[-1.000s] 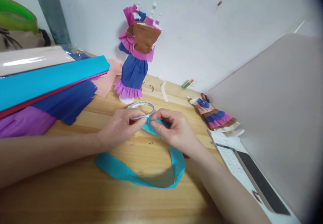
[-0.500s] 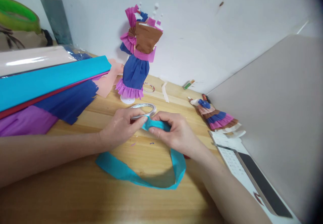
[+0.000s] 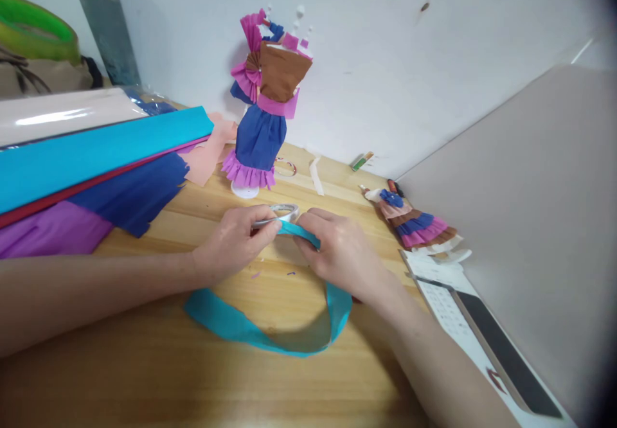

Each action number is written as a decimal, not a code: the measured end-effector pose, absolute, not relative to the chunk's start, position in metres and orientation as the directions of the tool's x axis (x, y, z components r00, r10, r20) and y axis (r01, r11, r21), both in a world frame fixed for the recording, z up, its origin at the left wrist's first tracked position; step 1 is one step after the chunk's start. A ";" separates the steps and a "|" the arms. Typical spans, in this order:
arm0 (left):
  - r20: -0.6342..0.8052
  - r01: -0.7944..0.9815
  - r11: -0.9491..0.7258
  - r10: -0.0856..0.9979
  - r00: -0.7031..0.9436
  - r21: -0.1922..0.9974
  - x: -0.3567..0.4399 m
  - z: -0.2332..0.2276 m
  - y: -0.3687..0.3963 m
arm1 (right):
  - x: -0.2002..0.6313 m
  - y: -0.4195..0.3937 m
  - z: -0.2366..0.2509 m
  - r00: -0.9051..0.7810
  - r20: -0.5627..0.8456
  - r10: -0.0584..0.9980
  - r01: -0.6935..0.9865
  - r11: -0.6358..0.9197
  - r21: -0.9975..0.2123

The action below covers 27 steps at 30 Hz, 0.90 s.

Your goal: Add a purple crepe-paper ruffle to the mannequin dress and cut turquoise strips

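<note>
Left hand (image 3: 231, 243) lies on the pale wooden tabletop (image 3: 144, 364), thumb and forefinger pinched on the near rim of a clear ring-shaped tape roll (image 3: 277, 213). Right hand (image 3: 340, 251) is curled down over the upper end of a long turquoise crepe-paper strip (image 3: 270, 335), fingers closed on it just beside the roll; whether strip and tape actually touch is hidden by the fingers. From that hand the strip loops toward 6 o'clock, then runs back under the left forearm to 8 o'clock.

Surroundings: at 12 o'clock from the hands stands a paper-dressed doll figure in blue, pink and brown (image 3: 263, 103) on a white round base, close behind the roll. At 10 o'clock lie stacked crepe-paper sheets in turquoise, red, dark blue and purple (image 3: 91, 171). At 3 o'clock lies a second small doll in layered paper skirts (image 3: 414, 225), against a grey slanted board (image 3: 525, 222). At 4 o'clock is a white printed sheet with a dark tablet (image 3: 486, 338).
</note>
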<state>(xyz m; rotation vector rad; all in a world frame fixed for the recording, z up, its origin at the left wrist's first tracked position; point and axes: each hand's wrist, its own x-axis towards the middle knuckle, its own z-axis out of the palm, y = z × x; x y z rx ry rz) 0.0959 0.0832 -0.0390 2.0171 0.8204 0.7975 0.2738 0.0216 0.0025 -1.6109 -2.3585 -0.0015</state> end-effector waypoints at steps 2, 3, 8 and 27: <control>0.245 0.263 -0.468 0.772 0.587 0.844 0.096 -0.040 0.084 | 0.274 0.021 0.002 -0.377 0.223 0.899 0.910 0.404 -0.089; 0.244 0.261 -0.466 0.772 0.587 0.845 0.096 -0.040 0.084 | 0.274 0.020 0.003 -0.380 0.220 0.898 0.911 0.405 -0.080; 0.231 0.243 -0.445 0.770 0.594 0.862 0.096 -0.040 0.084 | 0.272 0.018 0.010 -0.294 0.239 0.926 0.886 0.357 -0.295; 0.303 0.126 -0.475 0.720 0.624 0.871 0.096 -0.051 0.084 | 0.267 0.023 -0.005 -0.112 0.313 0.943 0.781 0.279 -0.559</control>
